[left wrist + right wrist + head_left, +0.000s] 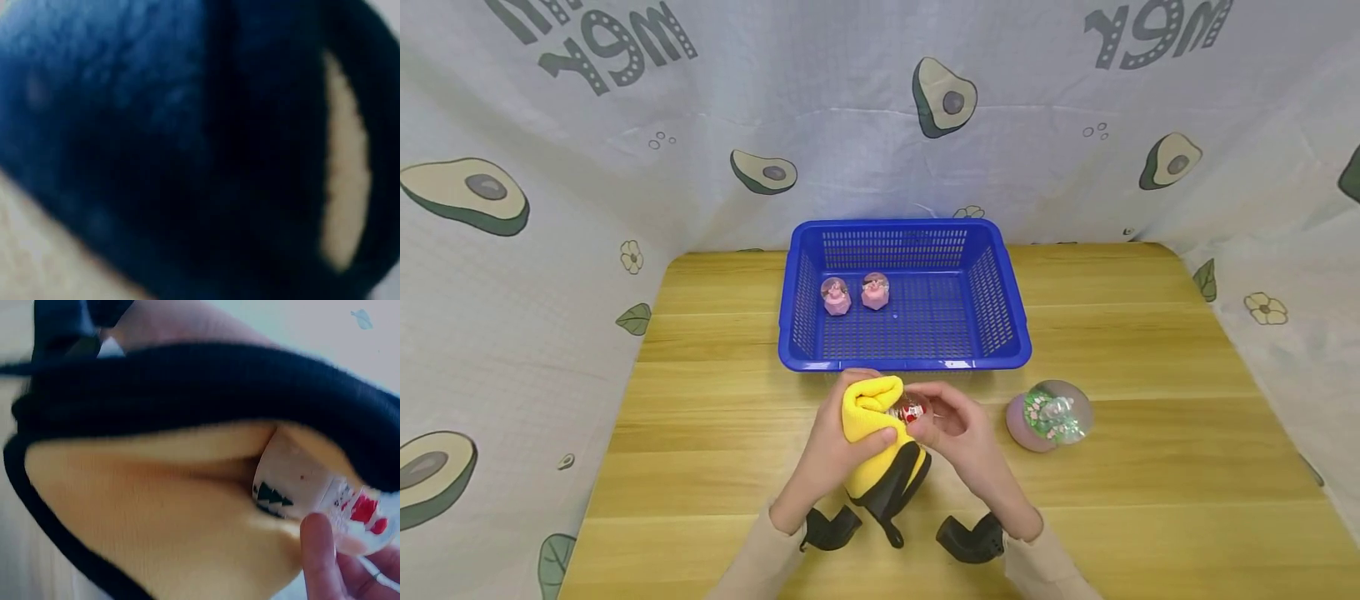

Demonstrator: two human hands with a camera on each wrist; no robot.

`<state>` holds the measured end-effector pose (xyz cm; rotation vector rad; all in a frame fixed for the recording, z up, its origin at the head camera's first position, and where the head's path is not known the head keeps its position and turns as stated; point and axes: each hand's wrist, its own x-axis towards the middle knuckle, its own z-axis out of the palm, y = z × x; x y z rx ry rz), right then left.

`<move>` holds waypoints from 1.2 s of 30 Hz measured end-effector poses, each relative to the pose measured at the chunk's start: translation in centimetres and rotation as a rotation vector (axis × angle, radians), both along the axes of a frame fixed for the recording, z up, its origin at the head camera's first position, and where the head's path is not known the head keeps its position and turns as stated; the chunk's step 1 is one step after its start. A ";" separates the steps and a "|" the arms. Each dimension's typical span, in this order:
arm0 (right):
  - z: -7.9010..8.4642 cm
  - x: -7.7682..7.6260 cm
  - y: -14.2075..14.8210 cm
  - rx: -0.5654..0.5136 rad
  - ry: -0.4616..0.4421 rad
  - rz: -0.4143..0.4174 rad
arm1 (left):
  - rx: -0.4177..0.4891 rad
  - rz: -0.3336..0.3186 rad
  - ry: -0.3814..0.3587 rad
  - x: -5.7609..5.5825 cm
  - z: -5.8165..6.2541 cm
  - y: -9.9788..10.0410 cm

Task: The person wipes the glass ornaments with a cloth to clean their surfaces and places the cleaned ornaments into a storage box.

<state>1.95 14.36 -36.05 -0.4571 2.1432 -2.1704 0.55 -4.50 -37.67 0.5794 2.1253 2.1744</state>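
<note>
While the left hand (832,442) holds a bunched yellow cloth (877,480) with black edging, fingers behind it and thumb across its front, the right hand (958,429) pinches a small snow globe (913,412) at its clear dome. The globe sits tucked in the cloth's fold above the tabletop (1165,375), its pale base deepest in the fabric and the red figure inside showing toward the right hand. From it, a blue basket (895,225) lies at 12 o'clock, holding two pink globes (876,292) toward 11, and a larger lilac-based globe (1049,417) stands at 3.

The globe is likely light enough for a fingertip grip yet dense for its size, rigid, and breakable if dropped. Its smooth, curved dome probably slips more readily than the base, so the base looks the surer place to take hold, with fingertips only steadying the dome. The cloth appears soft and floppy; gripping several layers together should keep it from sagging away.
</note>
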 end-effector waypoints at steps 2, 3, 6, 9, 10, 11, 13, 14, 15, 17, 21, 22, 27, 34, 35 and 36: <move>0.0 -0.1 0.1 0.007 0.062 0.022 | 0.032 -0.032 -0.034 0.0 0.1 -0.1; 0.0 -0.1 0.2 0.011 0.087 0.030 | 0.049 -0.051 -0.052 0.0 0.0 -0.2; 0.0 -0.2 0.4 0.033 0.170 0.052 | 0.103 -0.119 -0.119 0.0 -0.2 -0.3; 0.0 -0.5 0.6 0.048 0.273 0.103 | 0.168 -0.198 -0.181 -0.2 -0.6 -0.5; -0.1 -0.7 0.7 0.051 0.323 0.131 | 0.204 -0.231 -0.202 -0.2 -0.8 -0.5; -0.1 -0.9 0.8 0.056 0.376 0.161 | 0.243 -0.271 -0.219 -0.3 -1.0 -0.6; -0.1 -1.3 1.0 0.078 0.476 0.225 | 0.329 -0.362 -0.249 -0.4 -1.3 -0.6; 0.0 -1.5 1.2 0.098 0.517 0.255 | 0.370 -0.408 -0.269 -0.4 -1.4 -0.7; 0.1 -1.6 1.4 0.118 0.553 0.286 | 0.409 -0.453 -0.287 -0.4 -1.5 -0.7; 0.4 -1.8 1.7 0.176 0.598 0.331 | 0.447 -0.522 -0.310 -0.4 -1.7 -0.7; 1.1 -1.7 2.1 0.249 0.622 0.373 | 0.459 -0.526 -0.307 -0.3 -1.8 -0.5; 1.1 -1.8 2.1 0.249 0.629 0.367 | 0.448 -0.502 -0.294 -0.2 -1.7 -0.4; 0.5 -1.9 1.8 0.155 0.639 0.305 | 0.351 -0.312 -0.201 0.1 -1.1 0.0; 0.0 -1.5 1.2 -0.029 0.536 0.247 | 0.219 -0.119 -0.074 0.4 -0.1 0.4; 0.0 -1.5 1.2 -0.049 0.514 0.241 | 0.206 -0.101 -0.061 0.5 -0.1 0.4; 0.0 -1.4 1.1 -0.068 0.488 0.236 | 0.193 -0.085 -0.045 0.5 -0.1 0.4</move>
